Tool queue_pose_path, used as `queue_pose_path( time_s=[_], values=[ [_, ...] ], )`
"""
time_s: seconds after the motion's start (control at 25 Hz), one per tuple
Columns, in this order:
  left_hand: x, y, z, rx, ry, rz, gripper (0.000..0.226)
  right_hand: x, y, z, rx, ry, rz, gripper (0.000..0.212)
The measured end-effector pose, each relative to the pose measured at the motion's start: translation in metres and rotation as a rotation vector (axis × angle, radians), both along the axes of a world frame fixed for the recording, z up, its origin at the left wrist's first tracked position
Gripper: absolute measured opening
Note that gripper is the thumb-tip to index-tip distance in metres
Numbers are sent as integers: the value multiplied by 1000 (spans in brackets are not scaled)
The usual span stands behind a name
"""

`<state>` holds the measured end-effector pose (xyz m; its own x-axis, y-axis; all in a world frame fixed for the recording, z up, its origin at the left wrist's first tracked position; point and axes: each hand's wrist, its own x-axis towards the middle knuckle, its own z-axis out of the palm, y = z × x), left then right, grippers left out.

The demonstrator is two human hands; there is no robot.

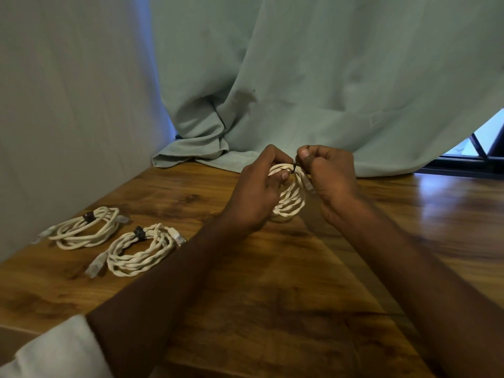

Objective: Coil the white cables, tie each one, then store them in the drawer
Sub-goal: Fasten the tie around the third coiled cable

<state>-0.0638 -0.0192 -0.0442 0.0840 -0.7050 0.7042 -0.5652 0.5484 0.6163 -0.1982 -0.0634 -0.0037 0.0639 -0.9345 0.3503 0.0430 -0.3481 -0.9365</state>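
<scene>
- Cable coil (289,199) in work: white, twisted strands, several loops, held up off the wooden table (272,296) between both hands, top of the loop near the fingertips, bottom hanging just above the wood.
- Handling guess: light, limp, springy. Loops likely fan out if the clamp point is let go before the tie is closed. Not fragile, though the plug ends could snag.
- Best hold, in my view: squeeze all the loops together at one spot, right beside the tie, as done now; once tied, lift by the bundle, not a single strand.
- Black tie (294,167) sits at the top of the coil, a thin dark strip wrapped at the bunching point.
- Left hand (259,192): fingers curled round the top left of the coil, thumb pressed on the strands just left of the tie.
- Right hand (331,184): thumb and forefinger pinch the free end of the tie, other fingers curled; coil runs down in front of its palm.
- Can't tell whether the tie is fully closed; too small.
- Two tied coils on the table, well to the left: nearer coil (140,251) and farther coil (87,227), each flat, each with a dark tie on top, clear plugs sticking out.
- No drawer in sight.
- Green curtain (300,77) drapes onto the table's back edge; window frame (477,151) at far right.
</scene>
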Motion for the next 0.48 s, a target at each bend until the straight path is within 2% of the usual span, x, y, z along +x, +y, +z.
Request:
queue_pose_path(
  time_s=[0.16, 0.24, 0.36, 0.48],
  values=[
    [1, -8, 4, 85, 352, -22, 22, 5, -1, -10, -343, 320, -127, 7],
    [4, -8, 8, 99, 455, -16, 24, 12, 1, -19, -516, 528, -252, 6],
    [3, -8, 10, 115, 469, 1, 24, 12, -1, -24, -563, 649, -313, 13],
    [2, -7, 8, 98, 444, 8, 22, 9, -3, -23, -568, 623, -295, 12]
  ],
)
